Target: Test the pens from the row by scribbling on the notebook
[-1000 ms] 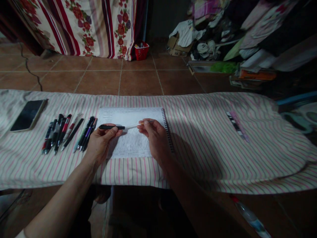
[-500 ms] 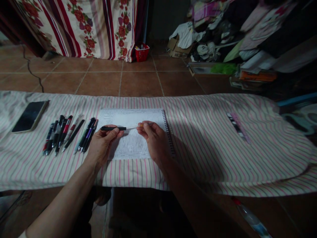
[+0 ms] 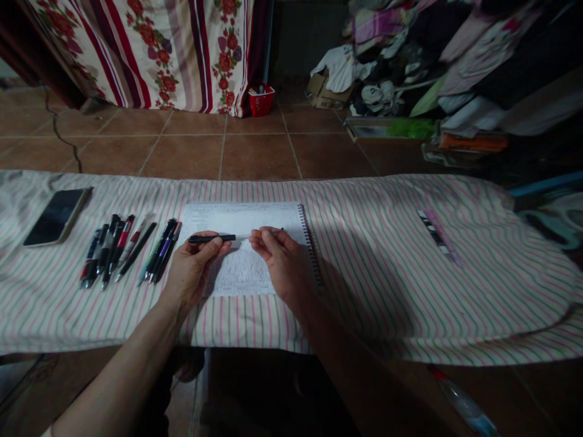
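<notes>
My left hand [image 3: 198, 258] is closed in a pinch round a black pen barrel [image 3: 212, 238], held level over the notebook. My right hand [image 3: 280, 255] pinches a thin pen refill [image 3: 257, 233] with an orange-brown part; its dark end sticks out past my fingers. A pale, slim length lies between the barrel's end and my right fingertips; whether it sits inside the barrel I cannot tell. Below both hands lies the spiral notebook [image 3: 243, 267], its page bearing faint print and a pencil-like drawing. Left of it, several pens [image 3: 116, 249] lie in two groups.
A smartphone [image 3: 57, 217] lies at the left of the striped cloth [image 3: 364, 255]. At the right are a black-and-white pen-like item [image 3: 433, 230] and a pink strip [image 3: 444, 238]. A plastic bottle [image 3: 464, 400] is on the floor, a red basket [image 3: 261, 101] beyond.
The barrel and my right fingertips are slightly closer together, and less of the pale length shows between them. The refill's dark end now shows more clearly beyond my right fingers.
</notes>
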`<state>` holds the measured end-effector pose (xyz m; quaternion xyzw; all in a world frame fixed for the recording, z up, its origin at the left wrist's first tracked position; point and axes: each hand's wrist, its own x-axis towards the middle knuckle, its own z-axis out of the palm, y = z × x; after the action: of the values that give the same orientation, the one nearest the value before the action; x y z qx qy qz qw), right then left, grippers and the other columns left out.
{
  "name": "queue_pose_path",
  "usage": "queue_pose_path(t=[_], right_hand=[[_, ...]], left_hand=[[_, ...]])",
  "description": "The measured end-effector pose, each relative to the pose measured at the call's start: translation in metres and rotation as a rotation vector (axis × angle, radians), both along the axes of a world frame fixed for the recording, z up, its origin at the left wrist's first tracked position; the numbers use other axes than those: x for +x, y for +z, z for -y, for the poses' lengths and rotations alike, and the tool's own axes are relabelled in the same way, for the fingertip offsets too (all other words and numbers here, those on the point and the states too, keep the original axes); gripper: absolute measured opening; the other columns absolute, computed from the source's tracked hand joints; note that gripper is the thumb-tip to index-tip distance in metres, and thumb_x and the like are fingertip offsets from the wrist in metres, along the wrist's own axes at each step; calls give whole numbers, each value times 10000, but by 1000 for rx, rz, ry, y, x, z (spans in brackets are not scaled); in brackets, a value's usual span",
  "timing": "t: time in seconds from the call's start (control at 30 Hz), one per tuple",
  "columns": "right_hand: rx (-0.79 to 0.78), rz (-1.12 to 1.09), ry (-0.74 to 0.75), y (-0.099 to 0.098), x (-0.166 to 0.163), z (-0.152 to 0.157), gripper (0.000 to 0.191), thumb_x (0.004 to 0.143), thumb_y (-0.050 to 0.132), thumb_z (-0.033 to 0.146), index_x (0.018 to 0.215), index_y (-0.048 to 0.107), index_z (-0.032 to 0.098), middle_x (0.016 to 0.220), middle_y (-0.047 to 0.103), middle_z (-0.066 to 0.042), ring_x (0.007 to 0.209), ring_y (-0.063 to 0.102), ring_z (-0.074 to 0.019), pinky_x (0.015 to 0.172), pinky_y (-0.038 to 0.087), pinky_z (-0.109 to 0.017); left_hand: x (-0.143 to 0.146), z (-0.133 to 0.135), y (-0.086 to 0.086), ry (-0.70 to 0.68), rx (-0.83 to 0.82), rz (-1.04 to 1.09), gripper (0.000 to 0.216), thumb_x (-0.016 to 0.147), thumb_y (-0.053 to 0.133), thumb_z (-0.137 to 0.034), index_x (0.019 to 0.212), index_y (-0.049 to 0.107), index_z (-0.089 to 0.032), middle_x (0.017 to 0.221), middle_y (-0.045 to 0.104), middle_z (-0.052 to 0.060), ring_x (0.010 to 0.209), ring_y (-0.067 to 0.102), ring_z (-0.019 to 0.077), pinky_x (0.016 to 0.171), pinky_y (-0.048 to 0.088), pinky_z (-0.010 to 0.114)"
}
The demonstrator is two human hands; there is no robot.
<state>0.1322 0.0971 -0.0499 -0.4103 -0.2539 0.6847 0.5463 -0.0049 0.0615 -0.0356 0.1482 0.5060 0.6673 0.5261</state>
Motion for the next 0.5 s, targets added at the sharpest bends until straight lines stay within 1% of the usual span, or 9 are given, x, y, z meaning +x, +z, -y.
queue_pose_path(t=[0.1, 0.23, 0.37, 0.5], right_hand=[[-33, -1, 5, 1, -2, 1, 218, 651, 739, 332, 763, 634, 177, 803, 687, -18, 712, 646, -126, 748, 539, -315], [-67, 55, 15, 2, -3, 3, 235, 643, 741, 363, 775, 656, 188, 795, 673, -6, 696, 621, -107, 663, 514, -262], [-55, 60, 44, 3, -2, 5, 260, 640, 742, 384, 808, 661, 203, 750, 643, 13, 666, 593, -98, 580, 483, -229], [-53, 39, 52, 3, 0, 4, 267, 627, 751, 369, 814, 660, 201, 714, 628, 24, 637, 573, -85, 574, 476, -222]], left_hand=[[3, -1, 0, -3, 2, 19, 202, 579, 756, -39, 737, 648, -103, 636, 688, 17, 641, 695, 130, 671, 559, 158], [9, -2, 1, -12, 6, 46, 176, 604, 734, -23, 737, 649, -101, 625, 689, 26, 634, 696, 129, 664, 560, 154], [12, -3, 2, -20, 14, 81, 159, 621, 720, -13, 725, 646, -107, 634, 693, 27, 643, 697, 126, 673, 559, 150], [12, -2, 4, -44, 0, 92, 147, 648, 694, 2, 727, 651, -114, 644, 695, 29, 663, 699, 125, 692, 558, 157]])
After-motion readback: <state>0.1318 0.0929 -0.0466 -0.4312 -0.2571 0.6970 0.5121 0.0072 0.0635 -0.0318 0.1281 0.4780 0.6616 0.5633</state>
